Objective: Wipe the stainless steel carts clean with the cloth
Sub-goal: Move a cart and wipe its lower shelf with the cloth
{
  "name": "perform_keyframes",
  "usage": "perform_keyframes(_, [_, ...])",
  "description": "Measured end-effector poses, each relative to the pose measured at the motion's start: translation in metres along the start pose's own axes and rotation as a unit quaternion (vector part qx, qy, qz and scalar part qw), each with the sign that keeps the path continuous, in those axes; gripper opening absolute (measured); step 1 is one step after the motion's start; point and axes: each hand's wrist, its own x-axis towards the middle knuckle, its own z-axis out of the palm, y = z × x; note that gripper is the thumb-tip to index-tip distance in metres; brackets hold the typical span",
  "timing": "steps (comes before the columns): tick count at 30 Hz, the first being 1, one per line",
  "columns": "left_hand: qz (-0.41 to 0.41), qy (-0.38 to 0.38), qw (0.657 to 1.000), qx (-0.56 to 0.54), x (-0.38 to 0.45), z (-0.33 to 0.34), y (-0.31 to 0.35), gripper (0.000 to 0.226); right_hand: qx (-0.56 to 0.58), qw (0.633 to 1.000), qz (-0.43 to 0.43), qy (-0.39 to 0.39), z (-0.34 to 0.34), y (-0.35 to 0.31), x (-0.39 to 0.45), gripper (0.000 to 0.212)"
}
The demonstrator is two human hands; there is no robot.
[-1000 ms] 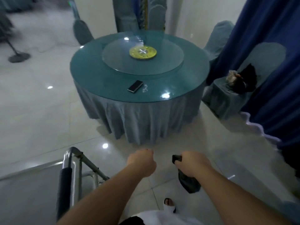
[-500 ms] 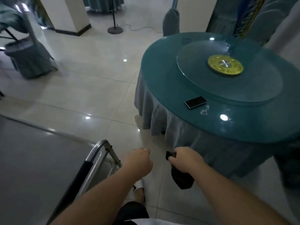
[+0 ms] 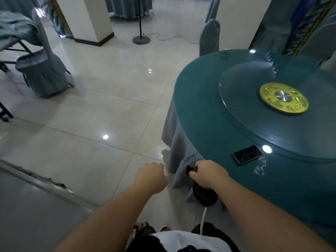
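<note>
Gripping a dark cloth (image 3: 204, 194), the right hand (image 3: 209, 174) (left hand (image 3: 151, 176) curled, holding nothing).

A shiny pale tiled floor (image 3: 101, 113) shows spots of light. A round table with a teal cloth (image 3: 200, 99) stands right. White square pillars (image 3: 89, 17) rise behind, beside what may be a covered grey-blue chair (image 3: 43, 70).

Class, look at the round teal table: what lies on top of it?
On the round teal table lie a glass turntable with a gold hub and a dark phone. Its far side is out of frame.
</note>
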Motion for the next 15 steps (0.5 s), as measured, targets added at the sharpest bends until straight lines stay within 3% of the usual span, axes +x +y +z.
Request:
perform_keyframes(8, [-0.072,-0.007,0.996,-0.042,0.081,-0.04,-0.035,0.048,-0.084,0.994,-0.069,0.004,-0.072,-0.043,0.123,0.03])
perform_keyframes(15, [-0.206,0.015,0.974,-0.094,0.121,-0.091,-0.08,0.045,-0.151,0.971,-0.187,0.0,-0.139,-0.117,0.247,0.028])
